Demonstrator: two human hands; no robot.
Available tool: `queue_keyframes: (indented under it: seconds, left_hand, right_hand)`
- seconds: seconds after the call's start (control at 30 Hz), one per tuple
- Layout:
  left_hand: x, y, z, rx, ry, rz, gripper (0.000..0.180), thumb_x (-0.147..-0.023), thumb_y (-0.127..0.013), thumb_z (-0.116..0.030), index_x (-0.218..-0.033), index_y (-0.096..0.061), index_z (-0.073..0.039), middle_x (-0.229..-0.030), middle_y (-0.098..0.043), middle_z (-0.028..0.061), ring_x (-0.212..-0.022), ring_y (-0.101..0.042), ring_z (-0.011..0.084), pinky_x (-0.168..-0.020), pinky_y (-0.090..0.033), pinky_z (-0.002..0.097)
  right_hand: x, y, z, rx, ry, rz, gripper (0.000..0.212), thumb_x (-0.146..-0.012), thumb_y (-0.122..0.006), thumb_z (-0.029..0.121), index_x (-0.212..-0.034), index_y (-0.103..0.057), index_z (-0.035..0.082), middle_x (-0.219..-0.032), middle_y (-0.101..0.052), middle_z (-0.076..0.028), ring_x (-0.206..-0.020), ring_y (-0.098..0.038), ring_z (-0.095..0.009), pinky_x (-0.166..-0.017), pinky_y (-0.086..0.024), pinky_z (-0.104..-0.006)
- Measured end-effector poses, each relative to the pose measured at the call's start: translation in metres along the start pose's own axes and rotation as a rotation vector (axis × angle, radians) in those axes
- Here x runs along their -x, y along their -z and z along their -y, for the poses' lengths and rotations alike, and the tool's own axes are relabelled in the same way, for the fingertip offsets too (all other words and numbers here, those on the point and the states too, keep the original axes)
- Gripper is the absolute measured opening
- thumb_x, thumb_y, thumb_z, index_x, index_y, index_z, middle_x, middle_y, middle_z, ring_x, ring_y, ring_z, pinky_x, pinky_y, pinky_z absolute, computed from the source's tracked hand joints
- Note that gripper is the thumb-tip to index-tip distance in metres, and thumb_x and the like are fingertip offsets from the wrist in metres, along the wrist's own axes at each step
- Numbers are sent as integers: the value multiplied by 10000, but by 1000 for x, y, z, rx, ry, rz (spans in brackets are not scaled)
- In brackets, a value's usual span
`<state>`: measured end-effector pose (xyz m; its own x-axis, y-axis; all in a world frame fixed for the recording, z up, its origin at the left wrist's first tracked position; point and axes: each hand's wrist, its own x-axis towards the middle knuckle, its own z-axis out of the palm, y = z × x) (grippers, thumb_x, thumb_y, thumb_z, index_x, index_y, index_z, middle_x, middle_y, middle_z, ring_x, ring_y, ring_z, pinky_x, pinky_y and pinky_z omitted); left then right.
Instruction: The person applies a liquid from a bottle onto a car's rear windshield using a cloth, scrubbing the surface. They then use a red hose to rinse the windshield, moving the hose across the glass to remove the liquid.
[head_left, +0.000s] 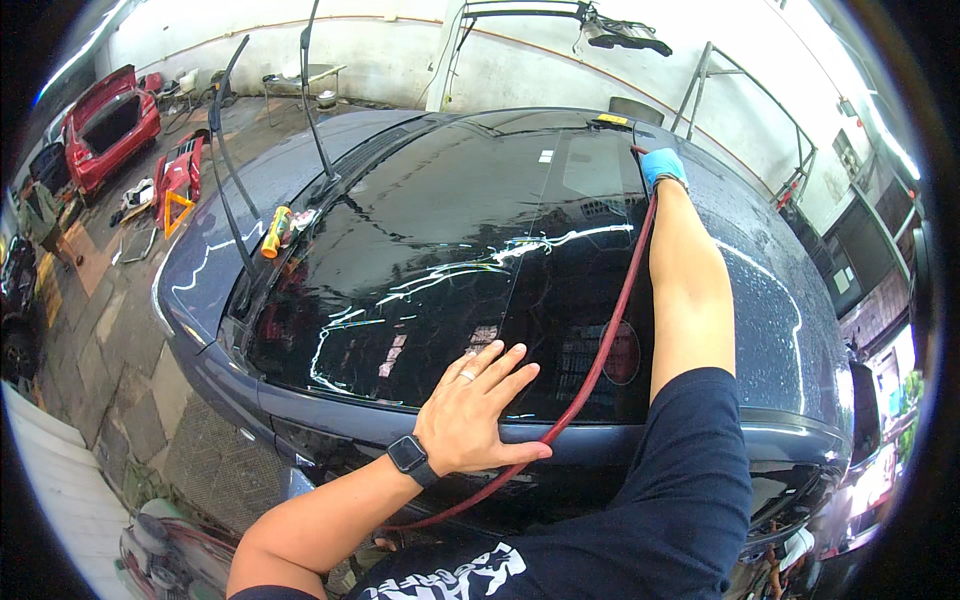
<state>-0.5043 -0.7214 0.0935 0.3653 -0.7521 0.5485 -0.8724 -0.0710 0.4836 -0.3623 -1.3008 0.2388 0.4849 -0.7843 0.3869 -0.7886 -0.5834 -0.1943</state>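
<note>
My left hand (475, 415), bare with a ring and a dark watch, lies spread at the near edge of the dark car's windshield (430, 290). Its thumb crosses a red hose (610, 340). At the windshield's upper right corner, my right hand (662, 167) wears a blue glove and is closed around the end of that hose. A short reddish tip sticks out past the glove toward the glass; what else the fingers hold is hidden. The hose curves from there down past my left thumb and over the car's near side.
Raised wiper arms (232, 160) stand at the windshield's base, beside an orange-yellow can (276, 232). A yellow item (612, 120) rests on the far roof edge. Water drops cover the roof (770, 290). A red car (105, 130) with its rear lid up stands at the far left, near a person (40, 215).
</note>
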Motion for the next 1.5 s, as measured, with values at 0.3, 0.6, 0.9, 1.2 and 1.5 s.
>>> queue_keyframes:
  seconds: [0.3,0.6,0.9,1.2,1.5]
  left_hand:
    - [0,-1,-1,1,-34,-45,948,-727,-826,-712,-1399,-655,-65,-1499,-598,194,-1405,-542,391,-1167,-408,527]
    - [3,-2,-4,5,-32,-37,971,-691,-844,-678,-1406,-642,-53,-1535,-564,202,-1430,-511,414,-1178,-392,544]
    - [7,-2,0,-43,-51,-35,1002,-690,-846,-662,-1440,-607,-42,-1548,-544,214,-1440,-494,429,-1194,-375,558]
    - [6,-7,-2,-18,-55,-18,1011,-700,-827,-682,-1450,-600,-44,-1552,-540,215,-1452,-480,429,-1207,-357,553]
    - [6,-6,-3,-31,-69,-23,1010,-692,-836,-675,-1449,-603,-49,-1552,-541,210,-1447,-488,427,-1190,-379,559]
  right_hand:
    - [-28,31,-30,267,184,54,374,-980,-543,272,-1155,-786,49,-1241,-709,-262,-1186,-692,-432,-980,-561,-493]
    - [-45,78,-64,494,288,110,421,-930,-512,249,-1176,-778,34,-1292,-692,-276,-1221,-680,-430,-1047,-531,-483]
    - [37,150,-43,365,285,300,405,-936,-533,279,-1137,-773,22,-1183,-728,-288,-1071,-728,-434,-906,-561,-497]
    - [2,122,-65,482,380,106,418,-942,-513,281,-1149,-780,34,-1247,-701,-290,-1173,-690,-451,-1002,-543,-509]
    - [-27,96,-72,454,352,84,402,-963,-521,273,-1144,-780,25,-1229,-709,-294,-1153,-705,-438,-992,-554,-501]
